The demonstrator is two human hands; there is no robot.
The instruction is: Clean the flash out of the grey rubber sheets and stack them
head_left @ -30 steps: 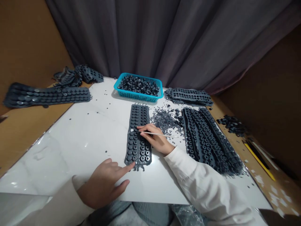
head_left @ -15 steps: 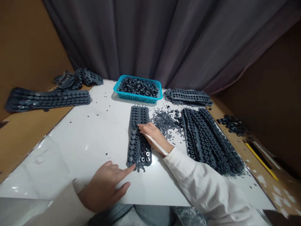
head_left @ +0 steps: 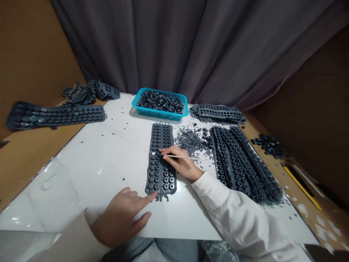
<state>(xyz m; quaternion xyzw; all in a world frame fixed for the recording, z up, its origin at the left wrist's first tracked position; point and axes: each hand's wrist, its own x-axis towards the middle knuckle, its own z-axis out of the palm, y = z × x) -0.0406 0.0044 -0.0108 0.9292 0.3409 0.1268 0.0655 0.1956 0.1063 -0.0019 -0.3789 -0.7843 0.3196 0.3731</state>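
Observation:
A dark grey moulded rubber sheet with rows of round rings lies lengthwise before me on the white tabletop. My right hand rests over its middle, pinching a thin white stick whose back end points right. The stick's working tip is hidden at the fingertips, close to the sheet's left rows. My left hand has its index finger stretched to the sheet's near end, apparently touching it; the thumb is apart and the other fingers are curled. Nothing shows in that hand.
Behind the sheet stands a blue basket full of small dark parts. Tiny grey discs are heaped right of the sheet. More ringed sheets lie farther right, near a yellow cutter. Another sheet lies at the left edge.
The stick in my right hand has swung from pointing back toward my wrist to pointing right. The sheet's near half now lies flatter and wider. My left hand has stayed put.

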